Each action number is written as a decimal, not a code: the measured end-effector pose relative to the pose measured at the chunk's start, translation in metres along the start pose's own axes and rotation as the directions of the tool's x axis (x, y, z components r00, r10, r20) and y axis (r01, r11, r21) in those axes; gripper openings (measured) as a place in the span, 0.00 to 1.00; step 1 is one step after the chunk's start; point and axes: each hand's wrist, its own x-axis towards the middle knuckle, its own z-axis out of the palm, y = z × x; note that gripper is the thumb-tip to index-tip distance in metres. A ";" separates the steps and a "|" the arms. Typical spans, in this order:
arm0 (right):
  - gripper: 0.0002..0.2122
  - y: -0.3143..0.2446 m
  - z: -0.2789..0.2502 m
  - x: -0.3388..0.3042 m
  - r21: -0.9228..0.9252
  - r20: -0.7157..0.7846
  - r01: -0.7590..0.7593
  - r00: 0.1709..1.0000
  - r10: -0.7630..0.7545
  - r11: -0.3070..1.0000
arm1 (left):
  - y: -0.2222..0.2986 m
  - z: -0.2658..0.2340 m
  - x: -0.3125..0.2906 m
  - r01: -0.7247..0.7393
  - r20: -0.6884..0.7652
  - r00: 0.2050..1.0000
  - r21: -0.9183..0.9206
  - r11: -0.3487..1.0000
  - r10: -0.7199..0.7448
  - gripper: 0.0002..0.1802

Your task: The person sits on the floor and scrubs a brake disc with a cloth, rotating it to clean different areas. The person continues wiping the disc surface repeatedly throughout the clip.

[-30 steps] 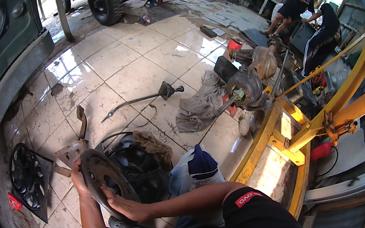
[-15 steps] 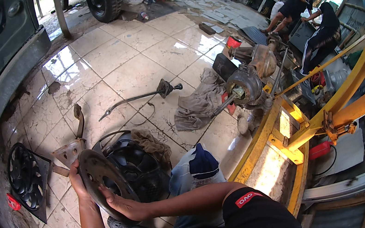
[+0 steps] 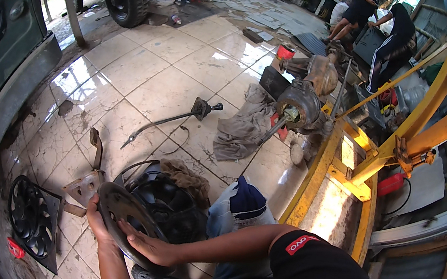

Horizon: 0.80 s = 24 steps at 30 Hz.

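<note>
A round, dark brown metal plate (image 3: 123, 203) with holes in its face is tilted up in front of me. My left hand (image 3: 98, 220) is closed around its left rim. My right hand (image 3: 154, 248) lies against the plate's face with fingers stretched out, the arm crossing in from the right. Just behind the plate sits a black fan (image 3: 166, 191) in its housing, partly hidden, with a brown rag (image 3: 186, 180) on it. A rusty metal bracket with a curved arm (image 3: 83, 187) rests on the tiles beside my left hand.
Another black fan (image 3: 33, 215) lies at left. A lever rod (image 3: 166, 120) and a grey cloth (image 3: 239, 130) lie ahead, near a greasy axle housing (image 3: 300, 104). A yellow steel frame (image 3: 338, 178) stands right. Two people (image 3: 394, 41) work at the back right.
The plate and my left hand have shifted slightly to the right. My right hand has moved a little up and right across the plate's face.
</note>
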 end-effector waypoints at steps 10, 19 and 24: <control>0.23 0.008 -0.027 0.030 -0.116 -0.377 -0.020 0.926 -0.025 0.993 | -0.003 -0.005 0.008 -0.042 0.016 0.999 -0.001 0.999 0.042 0.22; 0.29 0.001 0.002 -0.008 0.021 0.001 0.029 1.000 -0.029 0.999 | -0.001 -0.009 0.008 -0.056 -0.052 0.997 -0.006 0.998 0.056 0.23; 0.34 0.001 -0.004 0.015 -0.012 -0.019 0.001 1.000 -0.002 1.000 | -0.008 -0.008 0.008 -0.091 0.062 0.994 0.010 0.996 0.091 0.22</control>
